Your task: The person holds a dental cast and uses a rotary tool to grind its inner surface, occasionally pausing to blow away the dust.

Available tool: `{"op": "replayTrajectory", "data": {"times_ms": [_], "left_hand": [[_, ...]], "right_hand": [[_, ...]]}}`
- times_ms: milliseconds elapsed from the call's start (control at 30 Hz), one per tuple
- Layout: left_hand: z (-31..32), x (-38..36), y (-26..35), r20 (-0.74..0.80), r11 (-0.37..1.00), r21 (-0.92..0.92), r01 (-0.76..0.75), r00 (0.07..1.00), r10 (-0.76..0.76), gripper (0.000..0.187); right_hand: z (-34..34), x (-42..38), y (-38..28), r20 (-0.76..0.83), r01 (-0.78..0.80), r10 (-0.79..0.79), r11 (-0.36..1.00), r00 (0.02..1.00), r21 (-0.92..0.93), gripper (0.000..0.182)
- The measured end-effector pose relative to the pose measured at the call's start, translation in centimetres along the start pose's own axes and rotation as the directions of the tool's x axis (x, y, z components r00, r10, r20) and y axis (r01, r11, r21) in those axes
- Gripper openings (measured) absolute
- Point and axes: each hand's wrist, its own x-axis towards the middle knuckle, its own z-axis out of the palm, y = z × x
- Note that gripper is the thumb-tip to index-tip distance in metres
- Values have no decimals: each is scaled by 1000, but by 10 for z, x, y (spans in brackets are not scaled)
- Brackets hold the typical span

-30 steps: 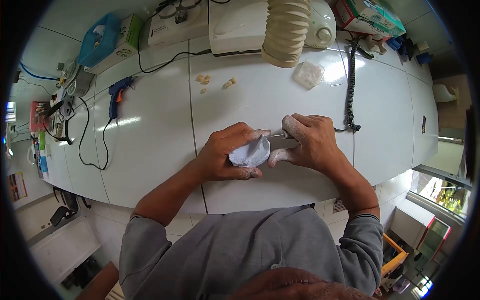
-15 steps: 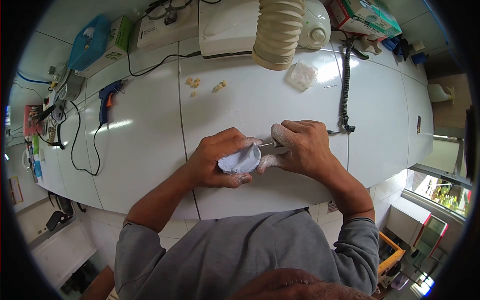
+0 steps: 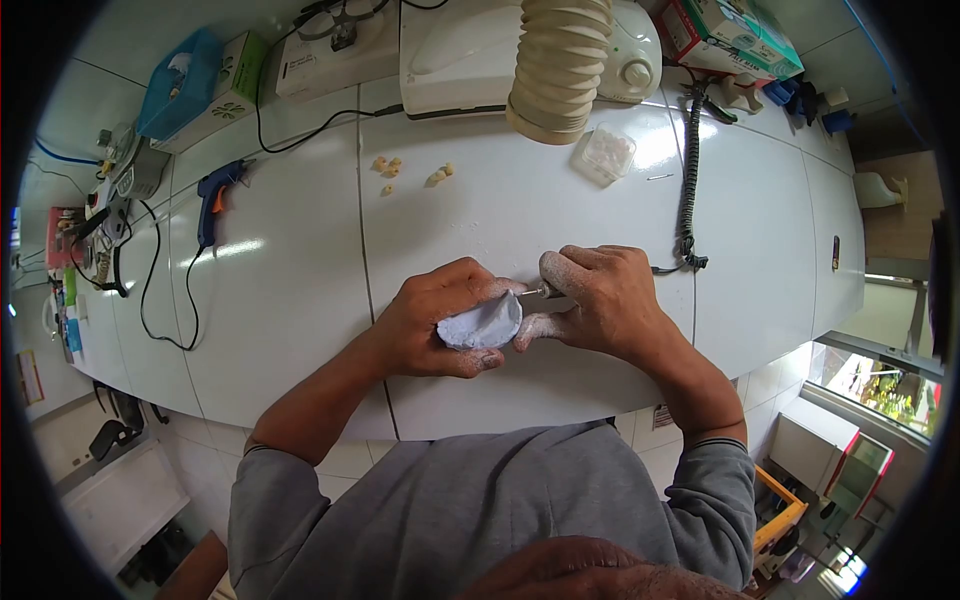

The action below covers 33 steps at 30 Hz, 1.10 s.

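A pale blue-white plaster dental cast (image 3: 480, 325) is held over the table's near part by my left hand (image 3: 440, 318), its fingers wrapped around the edges. My right hand (image 3: 600, 300) grips a rotary handpiece (image 3: 548, 290), mostly covered by the fingers. From it a thin metal bit (image 3: 530, 292) reaches left to the cast's upper right edge; whether it touches is too small to tell. The right thumb is close to the cast's right side. White powder coats the fingers of both hands.
A ribbed extraction hose (image 3: 560, 75) hangs beyond my hands. Several small yellowish pieces (image 3: 440, 174) lie on the white table (image 3: 300, 320), near a clear plastic box (image 3: 608, 152). A coiled black cord (image 3: 690, 170) runs at right, a blue glue gun (image 3: 212, 200) at left.
The right hand and handpiece have shifted very slightly down and to the left. The cast stays in the left hand almost unmoved.
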Motion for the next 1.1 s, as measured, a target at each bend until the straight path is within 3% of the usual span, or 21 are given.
{"op": "replayTrajectory", "data": {"times_ms": [1100], "left_hand": [[0, 1, 2, -5, 1000, -12, 9, 1000, -9, 72]], "right_hand": [[-3, 0, -2, 13, 2, -2, 1000, 1000, -6, 73]]}}
